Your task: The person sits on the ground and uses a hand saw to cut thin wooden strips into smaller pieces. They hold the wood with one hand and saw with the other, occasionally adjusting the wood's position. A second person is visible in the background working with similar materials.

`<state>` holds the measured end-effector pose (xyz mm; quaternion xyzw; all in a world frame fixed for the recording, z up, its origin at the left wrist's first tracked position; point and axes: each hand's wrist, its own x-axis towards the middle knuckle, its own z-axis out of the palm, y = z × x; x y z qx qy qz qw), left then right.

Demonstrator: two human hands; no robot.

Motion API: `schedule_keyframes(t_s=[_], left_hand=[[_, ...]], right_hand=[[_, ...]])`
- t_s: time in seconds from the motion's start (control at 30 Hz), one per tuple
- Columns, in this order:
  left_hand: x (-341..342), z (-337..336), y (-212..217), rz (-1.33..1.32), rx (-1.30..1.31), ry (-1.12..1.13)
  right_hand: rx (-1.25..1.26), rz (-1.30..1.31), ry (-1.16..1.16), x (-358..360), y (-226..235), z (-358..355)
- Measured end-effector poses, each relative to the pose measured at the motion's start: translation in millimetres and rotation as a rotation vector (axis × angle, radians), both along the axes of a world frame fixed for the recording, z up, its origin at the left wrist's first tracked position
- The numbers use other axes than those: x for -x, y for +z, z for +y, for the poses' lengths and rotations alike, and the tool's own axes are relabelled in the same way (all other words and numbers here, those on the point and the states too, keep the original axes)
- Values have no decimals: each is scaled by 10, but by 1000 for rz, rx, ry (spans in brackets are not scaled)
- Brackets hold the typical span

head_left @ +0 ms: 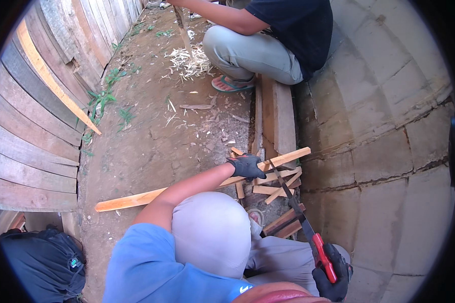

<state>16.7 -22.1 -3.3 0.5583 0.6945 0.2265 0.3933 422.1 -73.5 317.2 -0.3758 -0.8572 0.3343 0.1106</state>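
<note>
A long, narrow wooden strip [136, 200] slants from the dirt at the left up to the right, over a wooden beam. My left hand [246, 166], in a dark glove, is closed around this strip near its right part. In my right hand [332, 275], also gloved, is the red handle of a handsaw [301, 217]. The saw's blade reaches up and left, its tip end lying against the strip just right of my left hand. Several short cut wood pieces [273, 190] lie in a loose pile under the strip.
Ahead, a co-worker [288, 35] squats on the wooden beam [283, 111], beside pale wood shavings [189, 63]. A block wall [374, 156] rises at the right. Along the left runs a plank fence [30, 151] with a wood strip [55, 76] leaning on it. A dark backpack [43, 262] sits lower left.
</note>
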Motion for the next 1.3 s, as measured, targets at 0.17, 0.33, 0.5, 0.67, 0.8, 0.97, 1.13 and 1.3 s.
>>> schedule_keyframes(t_s=[0.17, 0.33, 0.5, 0.67, 0.8, 0.97, 1.13, 1.3], left_hand=[[89, -22, 234, -621, 223, -1], [81, 0, 212, -347, 115, -66], [-18, -19, 269, -153, 88, 13], [-235, -69, 39, 134, -115, 122], [-353, -24, -39, 232, -213, 186], [-245, -125, -32, 289, -290, 243], [-329, -62, -84, 290, -245, 231], [-297, -71, -43, 311, -256, 233]], right_hand=[[194, 61, -82, 143, 224, -88], [215, 133, -348, 163, -3, -101], [411, 113, -606, -88, -231, -11], [24, -14, -369, -37, -107, -211], [-72, -82, -335, 111, 63, -285], [-41, -138, -281, 56, 22, -150], [-203, -92, -124, 33, -140, -70], [-164, -74, -116, 279, -186, -23]])
